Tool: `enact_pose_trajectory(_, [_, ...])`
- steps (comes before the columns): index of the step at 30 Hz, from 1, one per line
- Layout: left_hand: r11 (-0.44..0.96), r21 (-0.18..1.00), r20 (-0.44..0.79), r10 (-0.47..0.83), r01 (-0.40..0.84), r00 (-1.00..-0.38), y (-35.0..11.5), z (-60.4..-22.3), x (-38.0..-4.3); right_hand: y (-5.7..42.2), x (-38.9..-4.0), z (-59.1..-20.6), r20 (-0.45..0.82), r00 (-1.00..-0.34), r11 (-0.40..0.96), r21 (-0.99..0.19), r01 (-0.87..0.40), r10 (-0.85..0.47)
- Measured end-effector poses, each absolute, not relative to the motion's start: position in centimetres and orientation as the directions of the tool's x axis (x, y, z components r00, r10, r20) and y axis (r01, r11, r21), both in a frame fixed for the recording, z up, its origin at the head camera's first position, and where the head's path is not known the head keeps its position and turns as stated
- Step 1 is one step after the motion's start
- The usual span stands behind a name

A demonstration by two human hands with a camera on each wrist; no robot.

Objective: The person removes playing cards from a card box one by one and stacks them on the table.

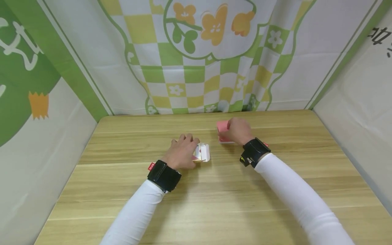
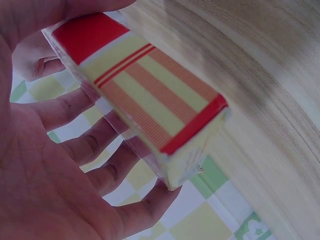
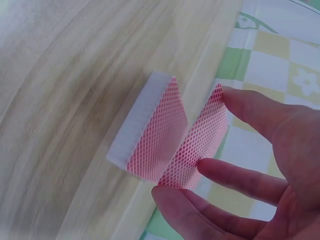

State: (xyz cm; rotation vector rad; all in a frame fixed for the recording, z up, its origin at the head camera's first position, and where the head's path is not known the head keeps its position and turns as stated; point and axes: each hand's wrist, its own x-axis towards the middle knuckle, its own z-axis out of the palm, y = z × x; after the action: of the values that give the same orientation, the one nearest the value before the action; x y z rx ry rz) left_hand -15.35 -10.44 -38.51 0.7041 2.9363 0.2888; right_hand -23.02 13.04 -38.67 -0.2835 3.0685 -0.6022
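A person's left hand [image 1: 181,151], thumb and fingers clasped around its sides, grips a slim red-and-cream striped cardboard card box [image 2: 150,95] near the middle of a pale wood-grain table [image 1: 122,197]. The box's open white cardboard flap [image 1: 206,152] points to the person's right; in the left wrist view, its long axis slants from upper left to lower right. Farther back and to the right, the right hand [image 1: 240,131] pinches a thin, flat red-and-white lattice-patterned playing card piece [image 3: 200,137] between thumb and fingertips; whether it is one card or several cannot be told. It tilts at the edge of a squared, white-edged deck of matching cards [image 3: 155,130], the two long axes roughly parallel. Behind hangs a green, yellow and white checked fabric [image 1: 211,85].
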Motion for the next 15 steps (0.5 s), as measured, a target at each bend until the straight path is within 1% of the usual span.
enact_pose_trajectory(3, [0.874, 0.213, -0.061, 0.459, 0.438, -0.886, -10.5, -38.5, -15.3, 12.4, -23.2, -39.0, 0.025, -0.990, 0.918, -0.371, -0.138, -0.138])
enact_pose_trajectory(10, [0.872, 0.215, -0.053, 0.460, 0.439, -0.886, -10.6, -38.6, -15.2, 11.5, -23.5, -39.5, 0.051, -0.995, 0.943, -0.315, -0.102, -0.090])
enact_pose_trajectory(15, [0.871, 0.215, -0.050, 0.461, 0.441, -0.886, -10.7, -38.7, -15.2, 11.3, -23.6, -39.9, 0.057, -0.997, 0.947, -0.313, -0.075, -0.060])
